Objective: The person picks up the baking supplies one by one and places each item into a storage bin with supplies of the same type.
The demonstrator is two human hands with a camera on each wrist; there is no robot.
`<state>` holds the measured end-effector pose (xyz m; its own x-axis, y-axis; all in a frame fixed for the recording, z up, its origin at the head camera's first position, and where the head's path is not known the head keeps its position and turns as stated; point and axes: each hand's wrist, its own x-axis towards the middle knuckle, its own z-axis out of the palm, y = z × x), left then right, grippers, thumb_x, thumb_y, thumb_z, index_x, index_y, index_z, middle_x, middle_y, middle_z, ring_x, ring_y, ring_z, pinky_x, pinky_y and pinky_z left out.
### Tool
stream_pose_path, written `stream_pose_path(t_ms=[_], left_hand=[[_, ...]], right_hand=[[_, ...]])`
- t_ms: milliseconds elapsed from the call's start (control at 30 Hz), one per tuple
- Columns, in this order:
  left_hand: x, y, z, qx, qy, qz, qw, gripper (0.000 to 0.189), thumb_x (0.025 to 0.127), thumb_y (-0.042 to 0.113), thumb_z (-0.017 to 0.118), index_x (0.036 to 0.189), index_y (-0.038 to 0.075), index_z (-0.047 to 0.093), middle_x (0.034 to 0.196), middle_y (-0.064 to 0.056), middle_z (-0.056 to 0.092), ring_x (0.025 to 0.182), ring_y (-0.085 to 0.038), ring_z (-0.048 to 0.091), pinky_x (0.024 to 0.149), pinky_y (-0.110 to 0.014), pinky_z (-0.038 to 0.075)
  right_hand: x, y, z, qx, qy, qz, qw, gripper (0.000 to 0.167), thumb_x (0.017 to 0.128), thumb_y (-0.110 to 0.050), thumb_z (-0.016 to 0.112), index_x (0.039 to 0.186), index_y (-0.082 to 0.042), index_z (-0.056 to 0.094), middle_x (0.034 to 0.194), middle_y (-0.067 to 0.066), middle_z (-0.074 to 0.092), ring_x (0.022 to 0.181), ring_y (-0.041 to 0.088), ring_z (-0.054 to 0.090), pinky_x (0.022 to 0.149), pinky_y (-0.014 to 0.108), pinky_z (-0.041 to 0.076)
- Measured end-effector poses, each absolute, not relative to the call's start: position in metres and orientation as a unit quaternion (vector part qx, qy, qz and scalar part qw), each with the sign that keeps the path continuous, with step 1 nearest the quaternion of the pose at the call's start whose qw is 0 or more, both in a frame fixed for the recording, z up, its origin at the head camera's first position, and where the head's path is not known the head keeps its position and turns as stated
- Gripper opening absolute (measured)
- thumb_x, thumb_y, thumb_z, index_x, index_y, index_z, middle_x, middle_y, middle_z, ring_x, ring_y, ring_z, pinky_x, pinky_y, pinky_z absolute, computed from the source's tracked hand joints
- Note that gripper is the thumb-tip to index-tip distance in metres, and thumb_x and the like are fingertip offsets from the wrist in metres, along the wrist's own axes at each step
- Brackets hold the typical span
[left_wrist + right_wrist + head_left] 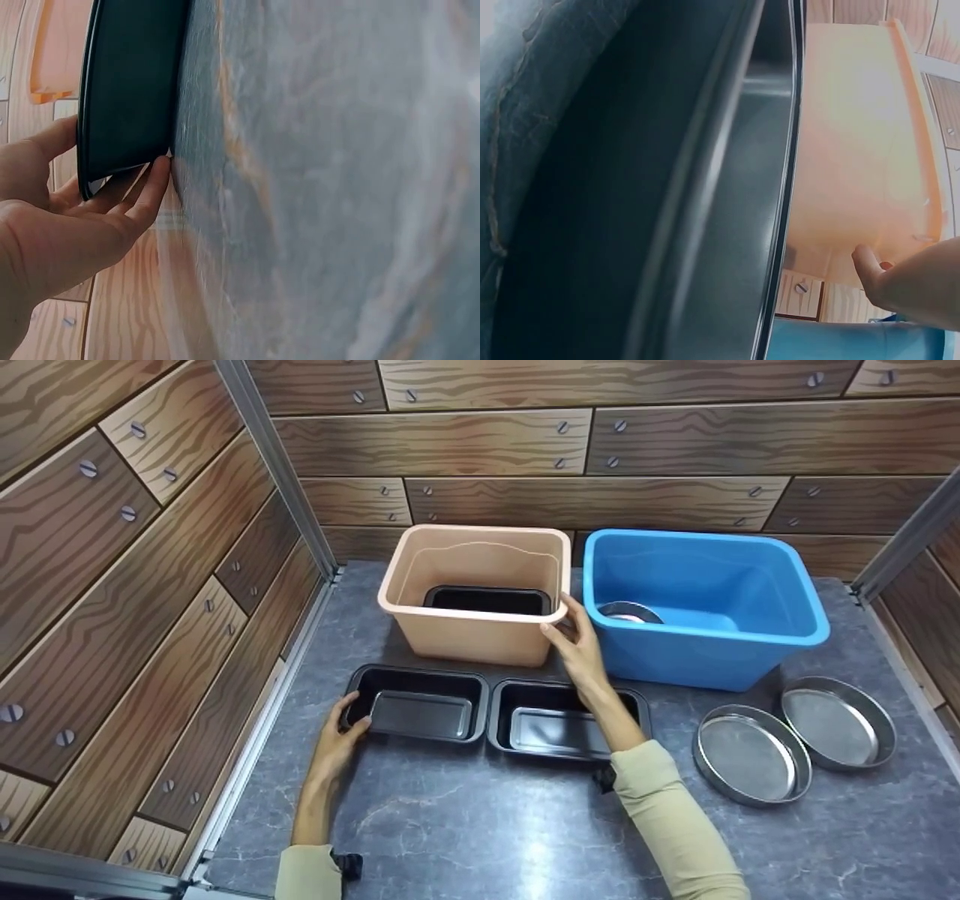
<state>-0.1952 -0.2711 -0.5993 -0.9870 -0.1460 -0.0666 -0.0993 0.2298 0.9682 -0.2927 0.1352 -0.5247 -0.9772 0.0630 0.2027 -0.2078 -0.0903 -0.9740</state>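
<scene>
Two black loaf pans lie side by side on the grey marbled table. My left hand [335, 739] holds the left loaf pan [420, 712] by its left end, thumb near the front corner. In the left wrist view, fingers [154, 191] curve around that pan's end. My right hand [583, 654] reaches over the right loaf pan [525, 739] and grips the front right corner of the peach plastic bin [472, 637]. Its thumb [868, 271] lies against the bin's wall in the right wrist view; the other fingers are mostly hidden there. Another black loaf pan [487, 600] sits inside this bin.
A blue bin [675, 660] stands right of the peach one, with a round metal pan [630, 611] inside. Two round cake pans [752, 757] [838, 724] lie at the right, edges overlapping. Wood-patterned walls [480, 442] border the table at the back and sides.
</scene>
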Motion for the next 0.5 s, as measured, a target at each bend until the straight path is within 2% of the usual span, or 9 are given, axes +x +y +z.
stream_pose_path(t_ms=[100,267,500], left_hand=[[-0.196,-0.271,-0.6,0.073,-0.779,-0.623,0.01,0.061,0.101,0.01,0.066,0.157,0.004,0.04,0.168,-0.026,0.02,0.148,-0.039,0.029,0.118,-0.046,0.031],[-0.198,-0.271,-0.601,0.064,-0.774,-0.63,-0.006,0.064,0.102,0.014,0.067,0.159,0.007,0.038,0.171,-0.027,0.004,0.158,-0.041,0.004,0.126,-0.057,0.009],[-0.198,-0.272,-0.601,0.055,-0.786,-0.615,-0.02,0.064,0.104,0.019,0.065,0.16,0.011,0.036,0.171,-0.022,0.016,0.157,-0.043,0.009,0.124,-0.064,0.01]], right_hand=[[-0.295,0.135,-0.525,0.051,-0.671,0.734,0.092,0.072,0.099,-0.008,0.069,0.161,-0.004,0.033,0.155,0.021,0.044,0.137,0.037,0.046,0.116,0.044,0.037],[-0.3,0.133,-0.526,0.05,-0.678,0.726,0.101,0.071,0.1,-0.011,0.069,0.161,-0.004,0.033,0.155,0.023,0.043,0.138,0.036,0.045,0.118,0.046,0.035],[-0.305,0.129,-0.528,0.047,-0.684,0.717,0.128,0.064,0.101,-0.014,0.068,0.158,-0.004,0.04,0.151,0.02,0.047,0.134,0.033,0.046,0.116,0.045,0.036]])
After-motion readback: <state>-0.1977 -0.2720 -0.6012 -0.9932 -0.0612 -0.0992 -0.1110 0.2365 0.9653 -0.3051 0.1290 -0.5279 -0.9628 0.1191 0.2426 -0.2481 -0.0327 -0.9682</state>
